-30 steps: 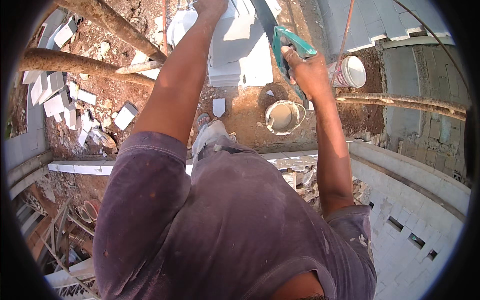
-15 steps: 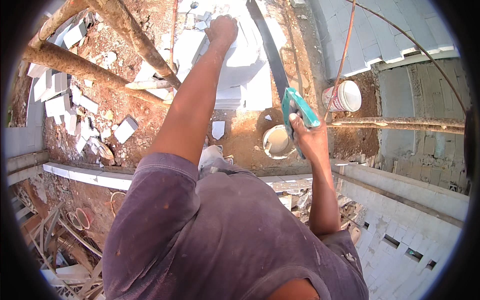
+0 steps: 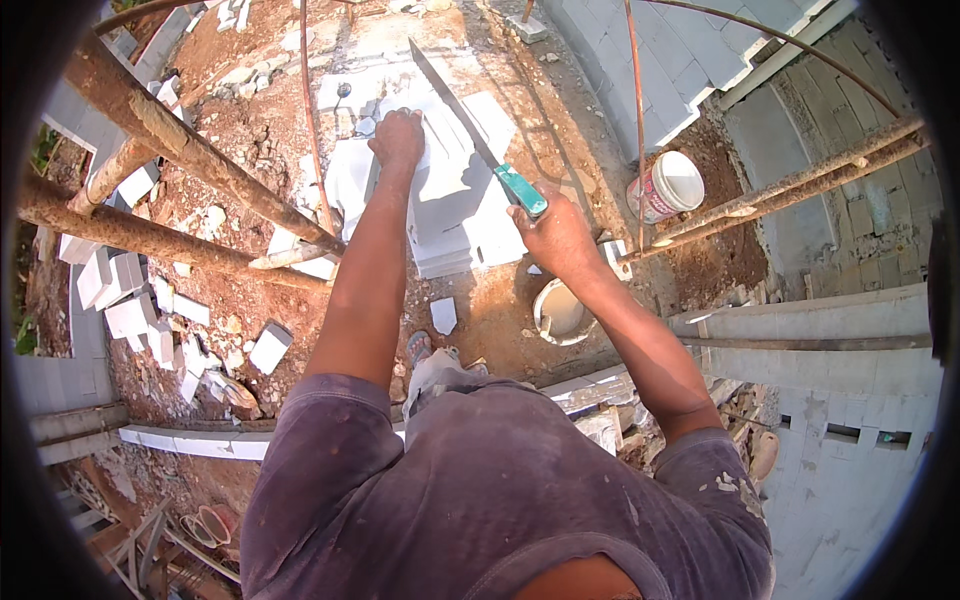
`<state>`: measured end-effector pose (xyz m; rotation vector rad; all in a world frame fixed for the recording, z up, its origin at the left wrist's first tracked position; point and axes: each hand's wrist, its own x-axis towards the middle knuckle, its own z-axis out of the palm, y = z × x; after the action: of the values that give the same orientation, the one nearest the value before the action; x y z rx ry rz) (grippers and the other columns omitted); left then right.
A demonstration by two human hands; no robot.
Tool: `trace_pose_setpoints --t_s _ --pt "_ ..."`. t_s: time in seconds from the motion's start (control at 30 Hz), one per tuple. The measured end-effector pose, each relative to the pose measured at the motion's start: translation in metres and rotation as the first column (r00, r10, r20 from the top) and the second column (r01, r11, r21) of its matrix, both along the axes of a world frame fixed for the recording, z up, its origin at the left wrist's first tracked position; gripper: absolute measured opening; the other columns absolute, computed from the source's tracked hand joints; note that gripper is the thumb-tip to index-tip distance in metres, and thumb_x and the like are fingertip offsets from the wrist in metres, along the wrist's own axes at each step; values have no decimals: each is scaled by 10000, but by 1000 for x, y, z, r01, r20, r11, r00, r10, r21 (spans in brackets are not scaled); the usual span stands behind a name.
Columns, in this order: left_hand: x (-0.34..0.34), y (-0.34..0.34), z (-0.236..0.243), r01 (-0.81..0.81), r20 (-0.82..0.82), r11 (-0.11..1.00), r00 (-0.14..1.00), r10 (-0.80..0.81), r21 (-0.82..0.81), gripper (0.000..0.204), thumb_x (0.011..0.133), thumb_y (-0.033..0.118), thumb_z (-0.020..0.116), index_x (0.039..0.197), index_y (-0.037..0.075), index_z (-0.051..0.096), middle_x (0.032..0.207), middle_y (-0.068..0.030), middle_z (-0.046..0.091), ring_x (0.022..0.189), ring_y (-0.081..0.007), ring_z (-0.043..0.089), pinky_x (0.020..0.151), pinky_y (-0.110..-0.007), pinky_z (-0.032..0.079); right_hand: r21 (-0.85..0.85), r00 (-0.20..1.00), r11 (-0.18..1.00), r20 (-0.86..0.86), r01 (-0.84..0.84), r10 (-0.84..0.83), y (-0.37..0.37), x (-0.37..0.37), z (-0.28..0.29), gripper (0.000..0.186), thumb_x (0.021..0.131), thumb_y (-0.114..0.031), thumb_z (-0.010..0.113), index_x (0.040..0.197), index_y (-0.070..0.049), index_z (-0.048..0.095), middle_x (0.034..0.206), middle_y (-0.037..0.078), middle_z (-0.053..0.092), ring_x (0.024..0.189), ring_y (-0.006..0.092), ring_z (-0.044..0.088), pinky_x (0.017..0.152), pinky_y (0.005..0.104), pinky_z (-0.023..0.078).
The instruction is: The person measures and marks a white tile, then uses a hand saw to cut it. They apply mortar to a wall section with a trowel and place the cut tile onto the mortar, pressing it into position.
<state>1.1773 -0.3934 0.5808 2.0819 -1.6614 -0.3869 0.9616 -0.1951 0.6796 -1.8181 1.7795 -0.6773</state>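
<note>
My right hand (image 3: 562, 230) is closed around the teal handle of a hand saw (image 3: 455, 108). Its long dark blade points forward and slightly left, over the bright white blocks (image 3: 455, 225) in front of me. My left hand (image 3: 398, 140) rests on the far left part of these blocks with its fingers curled in, seemingly gripping a block. Glare hides the fingertips and the exact edges there. Whether the blade touches a block I cannot tell. A white offcut (image 3: 444, 316) lies on the dirt between the blocks and my foot (image 3: 419, 346).
Wooden scaffold poles (image 3: 180, 245) cross on the left, and more poles (image 3: 790, 195) on the right. A white bucket (image 3: 655, 192) stands by the grey block wall (image 3: 640, 70); another bucket (image 3: 566, 312) sits nearer. Broken blocks (image 3: 130, 315) litter the left ground.
My view has tilted further forward. The right hand and saw have moved forward and left, the blade swinging closer to the left hand. The left hand stays on the blocks.
</note>
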Motion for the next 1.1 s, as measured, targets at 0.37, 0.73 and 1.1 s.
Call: trace_pose_setpoints --t_s 0.37,0.73,1.1 --pt "9 -15 -25 22 35 995 999 -19 -96 437 1003 405 490 1145 46 692 1166 -161 676 1119 -370 624 937 -579 447 95 983 995 180 6 -24 -14 -16 16 325 889 -193 688 1105 45 642 806 222 702 811 340 711 764 439 534" --pt "9 -15 -25 9 -12 994 1000 -10 -113 440 978 422 537 1137 43 694 1165 -183 686 1101 -387 644 947 -543 470 545 214 835 827 -78 -520 -22 -69 -43 173 925 -177 711 973 -14 677 767 65 679 565 139 642 488 320 532" --pt "-10 4 4 381 277 870 913 -300 -313 769 898 594 606 1497 150 418 1477 -221 465 1344 -374 478 1082 -580 355 90 823 947 476 307 -312 50 -101 6 311 878 -249 749 1095 -36 686 857 46 688 797 139 632 753 314 495"
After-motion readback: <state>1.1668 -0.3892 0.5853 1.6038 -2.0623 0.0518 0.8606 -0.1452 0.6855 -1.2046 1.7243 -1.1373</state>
